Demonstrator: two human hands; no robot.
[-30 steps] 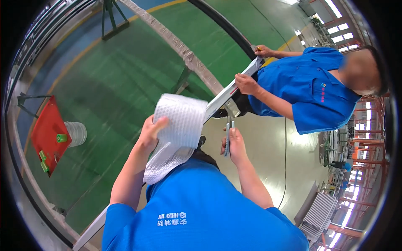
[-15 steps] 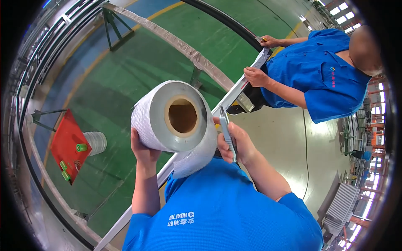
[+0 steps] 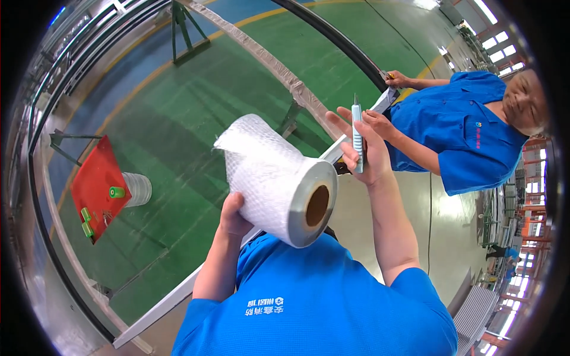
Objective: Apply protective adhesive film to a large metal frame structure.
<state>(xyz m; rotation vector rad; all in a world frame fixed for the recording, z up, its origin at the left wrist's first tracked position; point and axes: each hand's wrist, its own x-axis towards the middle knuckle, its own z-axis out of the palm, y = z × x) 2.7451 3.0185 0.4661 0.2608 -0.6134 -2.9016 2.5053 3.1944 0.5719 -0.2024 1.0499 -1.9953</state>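
Note:
A thick roll of whitish wrapping film (image 3: 258,184) with a cardboard core is tilted in front of my chest. My left hand (image 3: 236,215) grips its left underside, the fingers partly hidden behind it. The loose end of the film juts out at the roll's upper left. To the right of the roll and apart from it, my right hand (image 3: 373,151) is raised. It holds a light blue-grey utility knife (image 3: 357,139) upright between thumb and palm, its tip up and some fingers spread. Beneath the roll runs a long white frame bar (image 3: 160,308).
At the right, a co-worker in blue has hands (image 3: 381,124) on the bar's far end. A wrapped rail (image 3: 261,56) and a dark curved rail (image 3: 338,38) cross behind. A red board (image 3: 98,190) with green rolls rests by a white bucket (image 3: 138,190) at left.
The roll has turned, its core swinging to the lower right and its loose end now at the upper left. My right hand has moved up and right, away from the roll, with the knife.

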